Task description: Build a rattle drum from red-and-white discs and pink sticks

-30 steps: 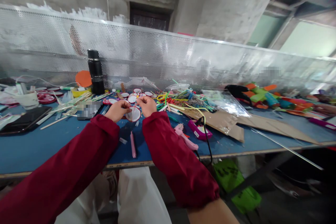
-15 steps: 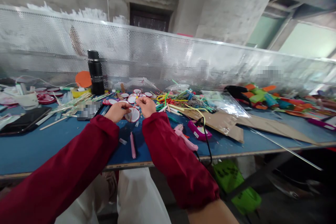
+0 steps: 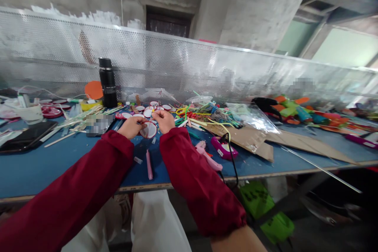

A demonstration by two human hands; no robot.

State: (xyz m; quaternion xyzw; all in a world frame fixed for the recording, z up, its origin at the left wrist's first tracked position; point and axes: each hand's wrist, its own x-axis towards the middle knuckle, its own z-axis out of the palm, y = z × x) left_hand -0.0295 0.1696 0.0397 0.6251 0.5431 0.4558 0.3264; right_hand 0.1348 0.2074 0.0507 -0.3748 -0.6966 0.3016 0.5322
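Note:
My left hand [image 3: 131,126] and my right hand [image 3: 164,120] are held close together over the blue table [image 3: 59,161], both in dark red sleeves. Between them is a small white disc with a red rim [image 3: 149,130]. The left hand's fingers are curled and pinch the disc's left edge. The right hand's fingers are pinched just above the disc's top right; what they hold is too small to make out. More red-rimmed discs [image 3: 147,111] lie just behind the hands.
A black flask [image 3: 107,82] stands at the back left. A pink stick [image 3: 149,163] and a pink glue gun [image 3: 208,156] lie near the front edge. Cardboard sheets [image 3: 265,139], plastic bags, coloured straws, a dark tablet [image 3: 26,136] and a perforated metal screen [image 3: 189,71] surround the spot.
The hands and disc stay almost in place, with only slight finger movement. The view has tilted a little.

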